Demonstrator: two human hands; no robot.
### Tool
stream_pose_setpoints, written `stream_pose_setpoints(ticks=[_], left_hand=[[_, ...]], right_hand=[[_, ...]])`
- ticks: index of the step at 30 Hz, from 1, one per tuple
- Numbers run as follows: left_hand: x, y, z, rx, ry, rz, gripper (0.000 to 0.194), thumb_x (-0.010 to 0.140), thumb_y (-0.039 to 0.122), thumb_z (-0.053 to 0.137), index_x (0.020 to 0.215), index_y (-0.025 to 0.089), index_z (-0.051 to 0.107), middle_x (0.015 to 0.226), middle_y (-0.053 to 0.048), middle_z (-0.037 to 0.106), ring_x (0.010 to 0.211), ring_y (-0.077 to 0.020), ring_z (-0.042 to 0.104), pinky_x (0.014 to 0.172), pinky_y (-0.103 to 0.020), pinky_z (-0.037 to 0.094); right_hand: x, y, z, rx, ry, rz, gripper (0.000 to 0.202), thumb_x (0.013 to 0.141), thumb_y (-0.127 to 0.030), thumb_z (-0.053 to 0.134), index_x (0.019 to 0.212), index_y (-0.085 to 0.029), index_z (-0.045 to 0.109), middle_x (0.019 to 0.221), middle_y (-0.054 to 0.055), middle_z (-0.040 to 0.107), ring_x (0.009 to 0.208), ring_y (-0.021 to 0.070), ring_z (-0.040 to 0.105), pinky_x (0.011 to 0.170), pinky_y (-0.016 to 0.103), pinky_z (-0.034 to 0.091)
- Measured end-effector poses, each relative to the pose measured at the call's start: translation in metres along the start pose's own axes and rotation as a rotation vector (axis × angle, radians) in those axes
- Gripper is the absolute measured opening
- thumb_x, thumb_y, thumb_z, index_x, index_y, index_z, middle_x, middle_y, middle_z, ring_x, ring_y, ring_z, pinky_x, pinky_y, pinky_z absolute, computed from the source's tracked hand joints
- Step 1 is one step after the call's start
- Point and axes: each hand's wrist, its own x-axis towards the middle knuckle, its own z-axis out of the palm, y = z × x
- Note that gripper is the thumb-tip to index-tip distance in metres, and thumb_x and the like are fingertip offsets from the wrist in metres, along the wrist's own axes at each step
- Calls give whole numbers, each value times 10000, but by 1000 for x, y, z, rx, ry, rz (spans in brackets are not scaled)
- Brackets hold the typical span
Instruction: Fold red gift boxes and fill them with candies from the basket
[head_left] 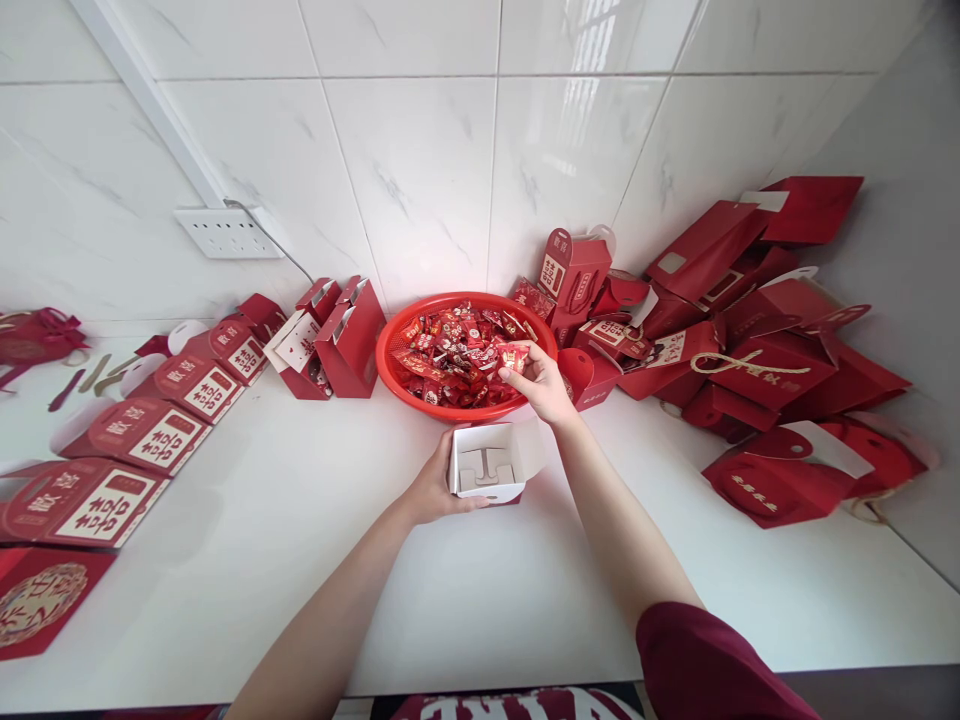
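My left hand (435, 484) grips the side of a small paper box (491, 490), white inside with its top open. Only folded bottom flaps show within it. Between the thumb and fingers of my right hand (541, 385) is a red wrapped candy (512, 357). That hand is over the right front rim of a round red plastic basket (384, 352), which is heaped with similar red-wrapped candies (457, 345). The box stands just in front of the basket, on the near side.
Red gift boxes (161, 430) stand in a row along the left. Two open red bags (349, 345) are left of the basket. A pile of red boxes (772, 350) fills the right side of the white table (300, 540). Behind is a tiled wall with a socket strip (227, 233).
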Motion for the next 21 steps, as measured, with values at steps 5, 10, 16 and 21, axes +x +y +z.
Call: stream_pose_setpoints(ticks=[5, 10, 16, 21], left_hand=[[0, 2, 0, 18, 7, -2, 996, 652, 275, 863, 1455, 278, 274, 1481, -144, 410, 1353, -339, 441, 1094, -530, 403], [0, 2, 1, 29, 21, 1, 1011, 641, 309, 871, 1459, 277, 278, 1482, -143, 406, 1364, -344, 427, 1108, -543, 384], [0, 3, 1, 10, 14, -5, 1001, 647, 315, 870, 1455, 284, 281, 1485, -146, 403, 1365, -343, 428, 1103, -537, 389], [0, 2, 0, -3, 7, -14, 1011, 647, 305, 871, 1462, 282, 273, 1488, -149, 397, 1370, -341, 424, 1111, -554, 378]], right_hand=[[0, 0, -1, -62, -11, -26, 442, 744, -480, 796, 1071, -247, 612, 1023, 29, 708, 967, 213, 660, 940, 389, 530], [0, 0, -1, -71, -34, -14, 443, 758, -501, 777, 1086, -254, 609, 1036, 34, 706, 1024, 230, 654, 969, 408, 518], [-1, -3, 0, -63, -62, 9, 415, 771, -486, 762, 1067, -253, 589, 990, 30, 688, 1017, 237, 650, 932, 397, 526], [-1, -2, 0, -56, -99, -69, 326, 828, -387, 729, 1088, -244, 593, 1030, 28, 668, 977, 201, 633, 950, 364, 495]])
